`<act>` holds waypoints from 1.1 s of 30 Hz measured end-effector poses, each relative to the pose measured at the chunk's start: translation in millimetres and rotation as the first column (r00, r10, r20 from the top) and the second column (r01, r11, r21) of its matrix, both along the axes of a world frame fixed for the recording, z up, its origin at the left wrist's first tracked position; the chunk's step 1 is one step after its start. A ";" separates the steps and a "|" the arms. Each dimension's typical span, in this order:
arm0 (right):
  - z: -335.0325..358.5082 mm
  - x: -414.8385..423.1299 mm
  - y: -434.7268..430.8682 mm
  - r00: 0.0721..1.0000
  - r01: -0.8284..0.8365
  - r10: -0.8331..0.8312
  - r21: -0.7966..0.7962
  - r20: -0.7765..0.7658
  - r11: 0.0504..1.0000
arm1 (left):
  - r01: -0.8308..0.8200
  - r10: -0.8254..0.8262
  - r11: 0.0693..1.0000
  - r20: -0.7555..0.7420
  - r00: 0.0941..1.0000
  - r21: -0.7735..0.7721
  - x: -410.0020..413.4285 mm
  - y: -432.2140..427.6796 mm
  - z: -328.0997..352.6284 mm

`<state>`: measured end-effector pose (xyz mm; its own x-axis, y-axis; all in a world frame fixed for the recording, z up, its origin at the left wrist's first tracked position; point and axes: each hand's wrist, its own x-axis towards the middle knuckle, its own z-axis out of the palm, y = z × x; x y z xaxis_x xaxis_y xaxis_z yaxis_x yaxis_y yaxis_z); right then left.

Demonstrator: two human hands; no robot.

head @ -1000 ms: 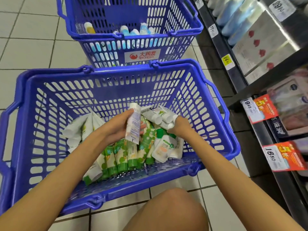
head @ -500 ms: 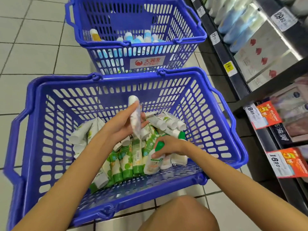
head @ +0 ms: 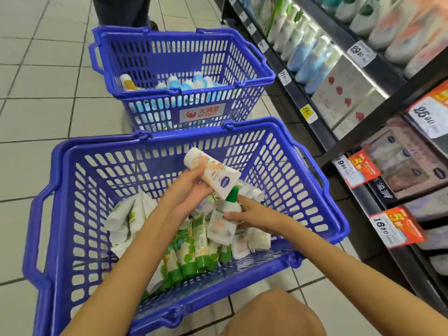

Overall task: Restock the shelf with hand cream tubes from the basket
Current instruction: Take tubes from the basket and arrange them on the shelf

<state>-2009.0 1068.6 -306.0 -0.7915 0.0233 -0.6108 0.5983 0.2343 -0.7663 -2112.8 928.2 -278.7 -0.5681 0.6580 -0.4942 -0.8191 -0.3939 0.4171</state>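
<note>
Hand-cream tube (head: 215, 177) in left fingers (head: 196, 169); right fingers (head: 243, 202) seemingly round green-capped tube (head: 220, 223)

The pale square-tiled floor (head: 36, 105) carries a near blue slotted plastic basket (head: 155, 166) and, just beyond it, a far blue slotted plastic basket (head: 169, 61). On the right stands a dark metal shelf unit (head: 294, 93). A person's dark-trousered legs (head: 118, 10) stand behind the far basket.

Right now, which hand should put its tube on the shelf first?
Probably the right hand: it grips a green-capped tube and is on the shelf side. The left hand holds its white tube farther away.
</note>
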 end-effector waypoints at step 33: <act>122.8 212.2 85.0 0.145 0.668 -0.936 -0.666 -0.320 0.332 | 0.686 -0.582 0.727 -0.505 0.637 0.029 161.4 178.9 107.5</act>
<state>-1796.9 1153.6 -183.2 -0.5452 0.8202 -0.1733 -0.3160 -0.3926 -0.8637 -1951.5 1107.0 -171.2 -0.0837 0.9892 -0.1205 -0.6461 0.0382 0.7623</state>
